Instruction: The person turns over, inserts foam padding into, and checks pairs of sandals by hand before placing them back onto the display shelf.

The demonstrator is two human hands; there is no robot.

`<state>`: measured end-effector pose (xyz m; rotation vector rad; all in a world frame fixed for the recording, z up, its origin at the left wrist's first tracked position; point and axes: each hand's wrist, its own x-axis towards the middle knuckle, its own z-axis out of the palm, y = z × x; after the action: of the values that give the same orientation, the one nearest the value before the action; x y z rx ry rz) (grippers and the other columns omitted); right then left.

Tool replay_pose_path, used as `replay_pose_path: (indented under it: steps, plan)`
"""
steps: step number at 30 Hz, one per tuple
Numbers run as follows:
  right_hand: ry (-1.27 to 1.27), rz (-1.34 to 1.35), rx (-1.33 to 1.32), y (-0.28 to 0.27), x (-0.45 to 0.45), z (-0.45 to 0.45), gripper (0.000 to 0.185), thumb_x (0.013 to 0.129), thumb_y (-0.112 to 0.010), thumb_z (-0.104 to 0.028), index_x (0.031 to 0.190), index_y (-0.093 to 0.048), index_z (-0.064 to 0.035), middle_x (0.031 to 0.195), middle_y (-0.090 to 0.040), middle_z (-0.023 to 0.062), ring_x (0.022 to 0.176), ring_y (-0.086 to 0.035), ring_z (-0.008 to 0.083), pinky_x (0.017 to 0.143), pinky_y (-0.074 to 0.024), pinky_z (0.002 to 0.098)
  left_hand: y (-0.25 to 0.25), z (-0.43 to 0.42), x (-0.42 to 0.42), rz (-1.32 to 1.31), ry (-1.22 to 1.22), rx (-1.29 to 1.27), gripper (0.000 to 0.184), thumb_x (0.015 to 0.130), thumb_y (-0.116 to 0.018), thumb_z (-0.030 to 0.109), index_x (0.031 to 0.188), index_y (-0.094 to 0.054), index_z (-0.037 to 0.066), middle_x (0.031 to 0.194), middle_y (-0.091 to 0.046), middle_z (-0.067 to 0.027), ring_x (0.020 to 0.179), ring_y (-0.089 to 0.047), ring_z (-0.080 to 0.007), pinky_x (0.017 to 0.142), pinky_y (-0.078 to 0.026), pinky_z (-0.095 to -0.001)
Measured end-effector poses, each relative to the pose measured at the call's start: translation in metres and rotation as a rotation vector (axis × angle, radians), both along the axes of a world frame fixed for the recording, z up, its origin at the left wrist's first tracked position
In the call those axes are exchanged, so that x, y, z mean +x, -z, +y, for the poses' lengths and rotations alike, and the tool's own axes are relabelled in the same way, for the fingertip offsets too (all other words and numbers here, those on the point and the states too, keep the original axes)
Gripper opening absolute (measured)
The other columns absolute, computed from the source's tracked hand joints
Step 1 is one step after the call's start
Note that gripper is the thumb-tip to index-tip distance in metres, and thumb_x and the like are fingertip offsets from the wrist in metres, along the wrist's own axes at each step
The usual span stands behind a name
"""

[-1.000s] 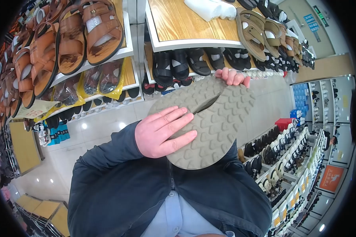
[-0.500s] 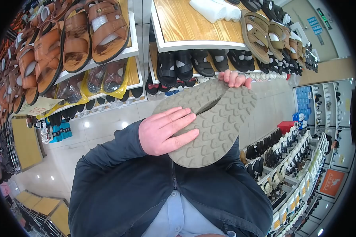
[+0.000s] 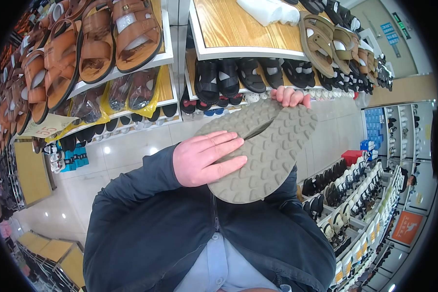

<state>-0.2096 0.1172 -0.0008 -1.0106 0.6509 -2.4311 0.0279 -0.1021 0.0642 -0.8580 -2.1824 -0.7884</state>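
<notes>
So closest to the camera there's a dark navy zip jacket over a pale blue buttoned shirt. Just past that is a pair of grey-green shoe soles with chunky wavy tread, tilted, bottoms facing the camera, a dark slit showing between them; the uppers are hidden. The left hand lies pretty flat across the near side, fingers stretched out and a bit spread, touching the tread. The right hand has its fingers curled over the far edge, gripping it, and can't tell where that thumb is. Beyond the soles, black open-toe sandals line a lower shelf under a wood-grain shelf with a white rim, which holds a white molded insert and khaki strappy sandals. Tan leather sandals fill the display on the left. Way off to the right: long shoe racks, a red box, stacked blue boxes and an orange sign.
</notes>
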Motion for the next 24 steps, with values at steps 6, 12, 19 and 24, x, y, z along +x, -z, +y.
replay_pose_path:
  steps: [6, 12, 19, 24]
  plan:
    - [0.071, -0.062, 0.015, -0.002, 0.006, 0.005, 0.061, 0.113, -0.021, -0.038, 0.086, -0.063, -0.0041, 0.085, -0.058, 0.0116, 0.09, -0.051, 0.0279, 0.099, -0.0438, 0.0472, 0.001, 0.002, 0.0, -0.019, -0.02, 0.017, 0.041, 0.086, -0.068, 0.012, 0.125, -0.068, 0.003, 0.126, -0.066, -0.0241, 0.113, -0.069, -0.037, 0.098, -0.058, -0.0431]
    - [-0.032, -0.009, 0.08, 0.008, -0.001, 0.009, 0.062, 0.113, -0.021, -0.039, 0.086, -0.064, -0.0042, 0.085, -0.059, 0.0113, 0.09, -0.051, 0.0278, 0.095, -0.0436, 0.0456, 0.004, 0.004, 0.005, -0.054, 0.046, 0.036, 0.039, 0.083, -0.071, 0.007, 0.121, -0.067, 0.0, 0.124, -0.066, -0.0273, 0.111, -0.069, -0.0414, 0.092, -0.06, -0.0432]
    - [0.081, -0.163, 0.011, 0.006, 0.013, 0.006, 0.061, 0.112, -0.022, -0.039, 0.085, -0.064, -0.0043, 0.084, -0.059, 0.0111, 0.09, -0.052, 0.0277, 0.093, -0.0436, 0.0453, 0.006, 0.006, 0.007, -0.083, -0.023, 0.075, 0.042, 0.085, -0.068, 0.01, 0.126, -0.067, 0.003, 0.129, -0.065, -0.0232, 0.113, -0.068, -0.0382, 0.094, -0.059, -0.0428]
    - [0.041, -0.091, 0.108, 0.011, 0.005, 0.009, 0.061, 0.112, -0.024, -0.039, 0.083, -0.064, -0.0045, 0.083, -0.059, 0.0112, 0.087, -0.052, 0.0285, 0.09, -0.043, 0.0451, 0.011, 0.006, 0.01, -0.089, -0.009, 0.094, 0.042, 0.085, -0.068, 0.009, 0.126, -0.066, 0.002, 0.129, -0.065, -0.024, 0.114, -0.068, -0.0388, 0.095, -0.059, -0.0432]
